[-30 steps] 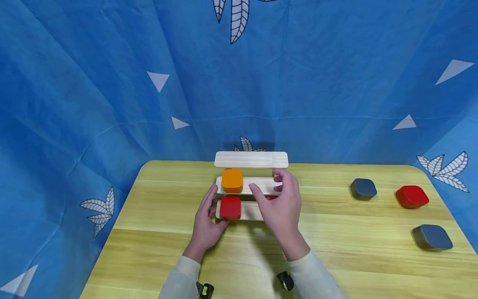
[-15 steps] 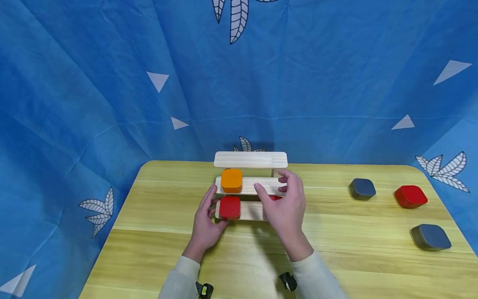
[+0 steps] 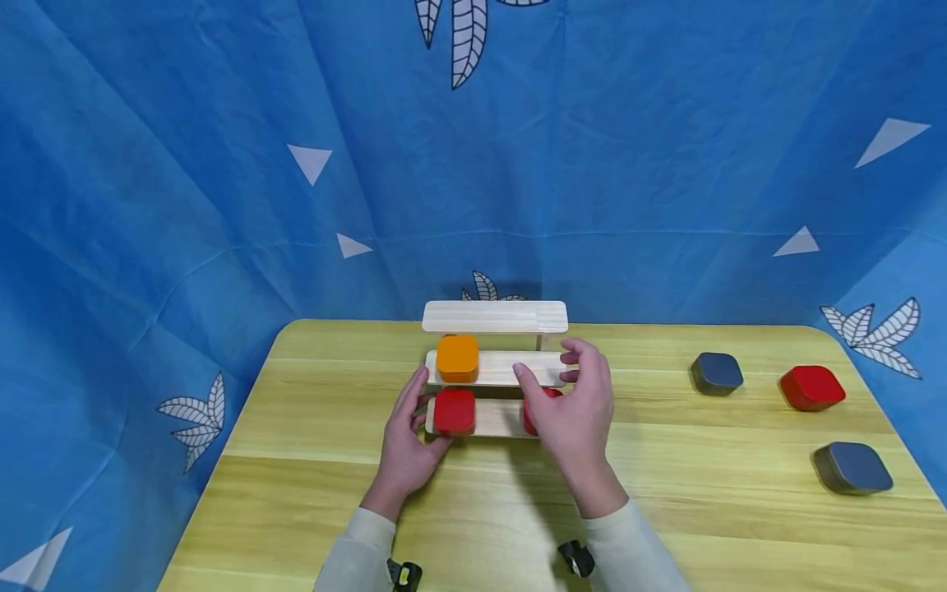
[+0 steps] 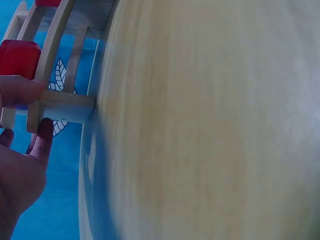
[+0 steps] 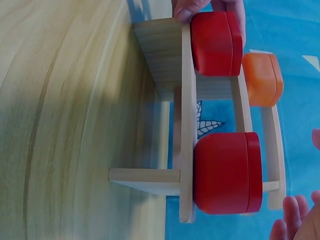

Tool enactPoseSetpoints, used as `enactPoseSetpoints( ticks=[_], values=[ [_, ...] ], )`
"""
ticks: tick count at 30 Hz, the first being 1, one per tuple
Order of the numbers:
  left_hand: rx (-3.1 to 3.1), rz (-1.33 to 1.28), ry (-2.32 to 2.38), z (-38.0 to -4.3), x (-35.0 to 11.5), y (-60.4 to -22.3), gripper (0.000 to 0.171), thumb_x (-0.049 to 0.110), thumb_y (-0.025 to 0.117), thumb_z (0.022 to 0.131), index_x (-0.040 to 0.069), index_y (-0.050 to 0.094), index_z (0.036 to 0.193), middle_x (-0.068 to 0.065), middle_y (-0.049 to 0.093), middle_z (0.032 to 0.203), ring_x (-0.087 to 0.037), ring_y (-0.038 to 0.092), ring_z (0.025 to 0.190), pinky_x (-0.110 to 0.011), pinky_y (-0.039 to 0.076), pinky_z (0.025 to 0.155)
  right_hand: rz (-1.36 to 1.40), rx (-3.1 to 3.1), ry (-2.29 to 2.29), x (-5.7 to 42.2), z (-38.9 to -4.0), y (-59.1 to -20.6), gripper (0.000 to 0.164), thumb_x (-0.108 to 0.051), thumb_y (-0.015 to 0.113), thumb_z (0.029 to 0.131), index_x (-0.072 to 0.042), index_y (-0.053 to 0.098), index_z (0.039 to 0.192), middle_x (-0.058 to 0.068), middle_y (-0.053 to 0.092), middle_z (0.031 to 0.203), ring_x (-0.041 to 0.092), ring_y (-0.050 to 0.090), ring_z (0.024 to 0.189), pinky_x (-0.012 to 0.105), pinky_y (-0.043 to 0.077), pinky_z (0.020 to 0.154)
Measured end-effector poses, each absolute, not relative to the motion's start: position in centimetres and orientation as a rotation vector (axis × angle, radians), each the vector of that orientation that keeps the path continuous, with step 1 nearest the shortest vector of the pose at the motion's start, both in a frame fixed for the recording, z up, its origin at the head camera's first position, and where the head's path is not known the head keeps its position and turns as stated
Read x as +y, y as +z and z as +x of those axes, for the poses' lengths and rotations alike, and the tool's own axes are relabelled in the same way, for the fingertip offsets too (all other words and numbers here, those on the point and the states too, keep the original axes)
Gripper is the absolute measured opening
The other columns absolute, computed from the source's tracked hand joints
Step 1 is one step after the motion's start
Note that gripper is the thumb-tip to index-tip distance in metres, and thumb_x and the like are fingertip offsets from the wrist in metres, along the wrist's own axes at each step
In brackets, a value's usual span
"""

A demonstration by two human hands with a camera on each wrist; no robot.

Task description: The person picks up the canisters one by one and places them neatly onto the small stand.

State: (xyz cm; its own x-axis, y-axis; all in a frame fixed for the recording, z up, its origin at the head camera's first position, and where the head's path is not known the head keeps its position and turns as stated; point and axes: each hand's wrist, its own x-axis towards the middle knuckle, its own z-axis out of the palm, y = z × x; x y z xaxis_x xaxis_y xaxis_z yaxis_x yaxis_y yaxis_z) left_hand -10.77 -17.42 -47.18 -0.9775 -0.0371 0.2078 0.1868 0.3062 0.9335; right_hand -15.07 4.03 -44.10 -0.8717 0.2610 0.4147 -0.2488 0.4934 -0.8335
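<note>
A small wooden tiered rack (image 3: 491, 418) with pale slats stands near the table's back edge. My left hand (image 3: 408, 448) grips its left end, thumb in front and fingers round the slat end in the left wrist view. Beside that hand, a red lidded box (image 3: 455, 413) sits on the front slat. Another red box (image 5: 227, 172) sits at the same slat's right end, partly hidden by my right hand (image 3: 573, 411) in the head view. That hand hovers with fingers spread, apart from the box in the right wrist view. An orange box (image 3: 457, 359) rests on the middle slat's left.
On the table's right side lie a dark blue box (image 3: 717, 374), a red box (image 3: 811, 388) and another dark blue box (image 3: 852, 469). The rack's top slat (image 3: 494, 316) bears nothing. A blue patterned cloth (image 3: 629, 164) hangs behind the table.
My right hand has drifted right, away from the front slat's right-hand red box, so more of that box shows. My left hand stays on the rack.
</note>
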Motion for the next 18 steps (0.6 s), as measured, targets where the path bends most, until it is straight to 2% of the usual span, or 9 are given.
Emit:
enactPoseSetpoints(
  ticks=[10,18],
  values=[
    [-2.370,-0.139,-1.764,-10.78,-17.48,-47.45,0.093,-0.024,0.072,0.073,-0.002,0.031,0.154,-0.017,0.026,0.160,-0.044,0.047,0.126,-0.055,0.044,0.102,-0.024,-2.224,1.390,4.46,-15.10,-44.30,0.064,-0.034,0.088,0.076,-0.006,0.056,0.123,0.011,0.059,0.109,0.025,0.058,0.088,0.045,0.050,0.076],
    [-2.380,-0.131,-1.749,-10.77,-17.47,-47.39,0.093,-0.023,0.073,0.074,-0.001,0.031,0.154,-0.016,0.027,0.160,-0.044,0.047,0.126,-0.054,0.044,0.102,-0.067,-2.228,1.390,4.87,-15.24,-44.59,0.065,-0.036,0.089,0.075,-0.007,0.056,0.123,0.011,0.060,0.110,0.024,0.058,0.089,0.045,0.050,0.076]
  ],
)
